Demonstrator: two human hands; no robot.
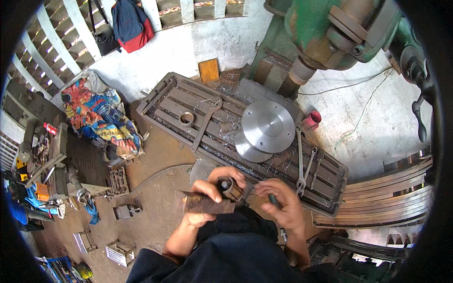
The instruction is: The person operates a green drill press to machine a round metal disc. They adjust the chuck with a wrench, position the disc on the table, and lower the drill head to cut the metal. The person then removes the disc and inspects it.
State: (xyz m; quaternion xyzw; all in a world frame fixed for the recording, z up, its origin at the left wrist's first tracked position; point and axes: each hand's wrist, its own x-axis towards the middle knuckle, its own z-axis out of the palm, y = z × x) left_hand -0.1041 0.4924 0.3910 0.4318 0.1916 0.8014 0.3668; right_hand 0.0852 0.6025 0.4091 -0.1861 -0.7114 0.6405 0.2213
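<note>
My left hand (pixel 207 191) is closed around a rusty rectangular metal block (pixel 205 203) and a dark cylindrical metal part with a hollow end (pixel 230 187). Both are held in front of my body, at the near edge of the machine table. Just to their right is my right hand (pixel 283 203), blurred, with its fingers curled. Something small and dark green (pixel 272 199) shows by its thumb, too unclear to name. Beyond my hands, two shiny metal discs lie overlapping on the slotted table; the upper disc (pixel 268 126) has several holes near its rim.
The slotted machine table (pixel 163 114) bears a large flat spanner (pixel 206 122), a metal ring (pixel 187 118), two more spanners (pixel 300 162) and metal chips. The green drilling machine's head (pixel 325 33) overhangs it. A red mug (pixel 311 120) stands behind. Left is a cluttered workbench (pixel 56 155).
</note>
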